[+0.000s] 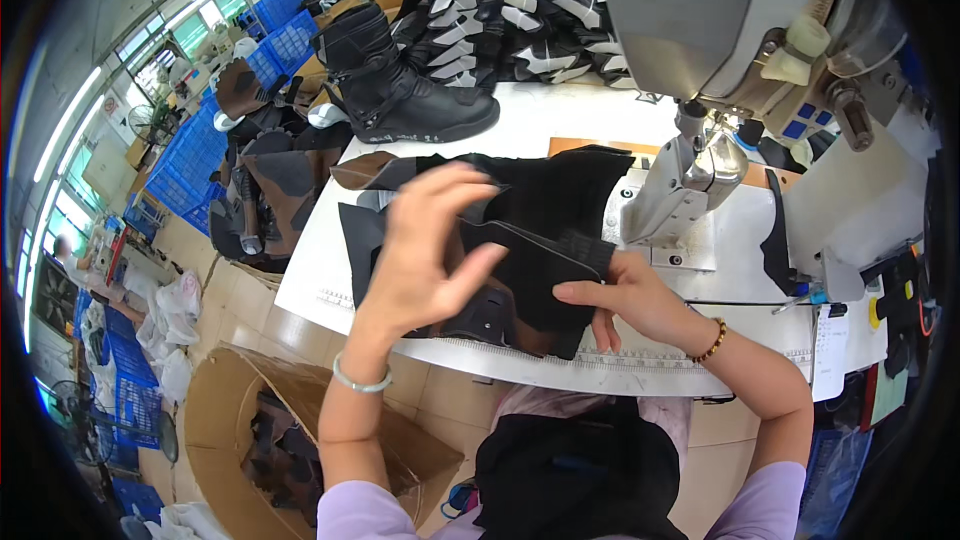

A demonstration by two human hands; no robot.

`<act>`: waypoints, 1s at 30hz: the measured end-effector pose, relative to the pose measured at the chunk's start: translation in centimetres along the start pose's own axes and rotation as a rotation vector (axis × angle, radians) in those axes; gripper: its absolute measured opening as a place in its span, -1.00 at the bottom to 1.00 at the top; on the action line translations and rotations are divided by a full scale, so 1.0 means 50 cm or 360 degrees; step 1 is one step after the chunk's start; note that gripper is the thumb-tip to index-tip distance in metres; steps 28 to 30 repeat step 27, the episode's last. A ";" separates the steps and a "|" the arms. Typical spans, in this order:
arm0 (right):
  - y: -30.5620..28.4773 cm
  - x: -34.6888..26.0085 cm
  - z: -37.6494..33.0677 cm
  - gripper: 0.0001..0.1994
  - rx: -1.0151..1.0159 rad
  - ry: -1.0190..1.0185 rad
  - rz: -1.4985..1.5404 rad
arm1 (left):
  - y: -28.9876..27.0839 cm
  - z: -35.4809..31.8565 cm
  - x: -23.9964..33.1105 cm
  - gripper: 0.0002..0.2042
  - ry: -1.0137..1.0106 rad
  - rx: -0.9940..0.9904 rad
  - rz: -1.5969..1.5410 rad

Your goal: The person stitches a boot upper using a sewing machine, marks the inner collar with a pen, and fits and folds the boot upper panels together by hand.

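Observation:
A black boot upper made of stitched leather and ribbed fabric lies on the white sewing table in front of me. My left hand is raised just above its left part, fingers spread, holding nothing. My right hand pinches the upper's lower right edge near the table's front. A grey industrial sewing machine stands right behind the upper, its needle head close to the piece's right end.
A finished black boot stands at the table's far left. A stack of black and grey cut pieces lies behind it. A cardboard box with dark parts sits on the floor left. Blue crates line the aisle.

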State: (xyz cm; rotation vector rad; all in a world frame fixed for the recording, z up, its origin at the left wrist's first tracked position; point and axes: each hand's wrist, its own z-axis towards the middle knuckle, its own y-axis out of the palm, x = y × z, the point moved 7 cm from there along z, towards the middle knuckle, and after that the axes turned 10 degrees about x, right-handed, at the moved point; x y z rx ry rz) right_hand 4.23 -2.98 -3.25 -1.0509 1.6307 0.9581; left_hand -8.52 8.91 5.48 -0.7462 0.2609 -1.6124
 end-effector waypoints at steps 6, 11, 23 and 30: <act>-0.018 0.015 0.008 -0.67 0.0070 -0.0193 -0.0208 | -0.160 -0.199 -0.188 -0.80 -0.1393 0.0792 0.0407; -0.027 -0.061 0.044 -0.65 0.0070 -0.0287 -0.0333 | -0.084 -0.265 -0.206 -0.89 -0.1568 0.0632 -0.0583; 0.015 -0.101 0.093 -0.69 0.0095 -0.0965 -0.0570 | -0.123 -0.070 -0.136 -0.76 -0.0791 0.0724 -0.0441; -0.017 -0.107 0.104 -0.74 0.0234 -0.0867 -0.0112 | -0.140 0.063 -0.093 -0.67 -0.0323 0.0707 -0.0027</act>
